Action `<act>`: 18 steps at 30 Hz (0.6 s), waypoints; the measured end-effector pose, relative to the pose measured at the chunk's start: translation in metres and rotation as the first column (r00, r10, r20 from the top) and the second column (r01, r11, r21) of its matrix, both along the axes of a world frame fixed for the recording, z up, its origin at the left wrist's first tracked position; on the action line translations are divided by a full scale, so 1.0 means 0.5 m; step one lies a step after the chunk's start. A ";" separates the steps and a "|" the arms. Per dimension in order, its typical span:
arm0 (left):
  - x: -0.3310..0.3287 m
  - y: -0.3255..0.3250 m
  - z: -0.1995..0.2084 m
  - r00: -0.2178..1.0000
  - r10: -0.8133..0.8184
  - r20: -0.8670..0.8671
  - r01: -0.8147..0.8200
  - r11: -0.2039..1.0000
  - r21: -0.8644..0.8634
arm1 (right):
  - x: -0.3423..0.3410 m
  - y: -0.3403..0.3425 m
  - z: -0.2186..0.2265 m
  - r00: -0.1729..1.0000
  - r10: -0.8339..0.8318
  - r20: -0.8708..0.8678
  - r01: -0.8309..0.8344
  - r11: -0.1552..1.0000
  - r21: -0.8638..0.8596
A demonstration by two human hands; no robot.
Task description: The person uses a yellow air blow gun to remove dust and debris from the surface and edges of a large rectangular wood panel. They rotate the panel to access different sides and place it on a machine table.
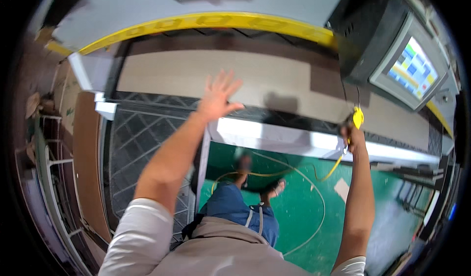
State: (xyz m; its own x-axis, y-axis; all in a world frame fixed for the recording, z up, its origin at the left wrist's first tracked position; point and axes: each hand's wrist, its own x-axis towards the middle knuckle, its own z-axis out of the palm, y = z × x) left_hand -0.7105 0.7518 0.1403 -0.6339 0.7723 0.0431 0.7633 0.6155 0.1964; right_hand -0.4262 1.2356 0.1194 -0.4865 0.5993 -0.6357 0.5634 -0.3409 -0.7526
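My left hand (221, 95) is open, fingers spread, palm down above the near edge of a long tan board (167, 72). It holds nothing; whether it touches the board I cannot tell. Off to the right, my right hand (354, 134) is closed around a yellow air blow gun (358, 118). A yellow hose (334, 169) hangs from the gun beneath that hand and trails to the floor. The tan board lies along the machine bed under a yellow guard strip (230, 19). Motion blurs the right fingers.
A grey control box with a lit touch screen (413, 72) juts out at the right. A white rail (265, 132) runs along the machine's front. To the left are a dark ribbed table (142, 153) and an upright brown panel (88, 163). Hose loops lie on the green floor (304, 207).
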 end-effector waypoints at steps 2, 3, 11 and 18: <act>-0.044 0.010 -0.006 0.998 -0.017 -0.059 0.014 0.999 -0.042 | -0.019 0.015 -0.013 0.999 0.032 -0.027 -0.033 0.999 -0.016; -0.061 0.000 -0.006 0.997 -0.013 -0.082 0.009 0.999 -0.054 | -0.049 -0.006 0.012 0.998 -0.057 -0.040 0.054 0.996 -0.069; -0.182 0.037 -0.045 0.967 -0.075 -0.243 0.066 0.997 -0.047 | -0.118 0.019 0.023 0.988 -0.132 -0.075 0.128 0.990 -0.055; -0.224 0.078 -0.059 0.952 -0.051 -0.302 0.058 0.998 0.014 | -0.181 0.052 0.036 0.998 -0.049 -0.049 0.051 0.998 0.040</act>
